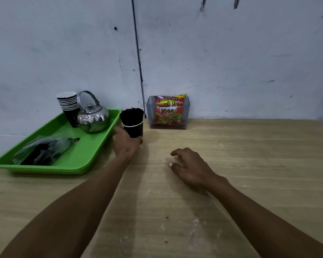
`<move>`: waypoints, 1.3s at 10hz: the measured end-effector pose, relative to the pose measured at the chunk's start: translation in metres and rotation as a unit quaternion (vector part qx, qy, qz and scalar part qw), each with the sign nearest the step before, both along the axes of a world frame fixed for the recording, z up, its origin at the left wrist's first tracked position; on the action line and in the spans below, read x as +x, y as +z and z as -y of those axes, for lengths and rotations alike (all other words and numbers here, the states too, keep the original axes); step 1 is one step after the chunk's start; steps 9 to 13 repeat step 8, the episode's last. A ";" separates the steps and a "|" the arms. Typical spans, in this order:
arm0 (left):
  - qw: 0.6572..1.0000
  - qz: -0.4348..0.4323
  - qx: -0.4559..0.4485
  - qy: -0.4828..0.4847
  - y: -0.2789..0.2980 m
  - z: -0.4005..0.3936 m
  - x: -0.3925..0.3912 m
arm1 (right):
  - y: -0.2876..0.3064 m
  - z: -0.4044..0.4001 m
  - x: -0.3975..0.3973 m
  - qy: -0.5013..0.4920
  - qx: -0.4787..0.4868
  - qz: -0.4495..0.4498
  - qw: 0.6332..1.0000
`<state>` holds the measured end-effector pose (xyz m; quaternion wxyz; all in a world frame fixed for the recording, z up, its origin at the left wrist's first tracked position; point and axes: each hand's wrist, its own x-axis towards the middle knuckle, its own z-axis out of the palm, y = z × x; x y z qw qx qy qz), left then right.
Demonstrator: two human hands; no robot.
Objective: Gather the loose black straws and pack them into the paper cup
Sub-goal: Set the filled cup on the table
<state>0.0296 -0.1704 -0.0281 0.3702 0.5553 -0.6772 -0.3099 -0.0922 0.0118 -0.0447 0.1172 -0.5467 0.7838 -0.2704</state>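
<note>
A black paper cup [134, 129] stands upright on the wooden table [231, 164], just right of the green tray. It is packed with a dense bundle of black straws [131, 115] that stick out above its white rim. My left hand [126, 144] grips the cup low at its base, thumb and fingers wrapped round it. My right hand [189, 167] rests on the table to the right and nearer to me, fingers loosely curled, holding nothing.
A green tray [78, 161] at the left carries a stack of black paper cups [68, 105], a steel kettle [92, 118] and a clear plastic bag [43, 151] with dark contents. A clear box [167, 113] with a snack packet stands by the wall.
</note>
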 end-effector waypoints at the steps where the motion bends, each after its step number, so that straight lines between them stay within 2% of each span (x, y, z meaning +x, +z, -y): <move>1: 1.000 0.010 -0.011 0.000 0.001 0.033 -0.014 | -0.003 0.015 -0.010 0.010 -0.014 -0.020 1.000; 5: 0.999 0.020 -0.023 -0.016 -0.004 0.103 -0.061 | 0.003 0.041 -0.034 0.019 0.000 -0.066 0.998; 7: 0.999 0.002 -0.011 -0.031 -0.010 0.104 -0.057 | 0.004 0.041 -0.031 0.015 0.014 -0.091 0.996; 13: 0.999 0.001 -0.018 -0.044 -0.010 0.090 -0.049 | 0.005 0.041 -0.028 0.016 0.014 -0.084 0.996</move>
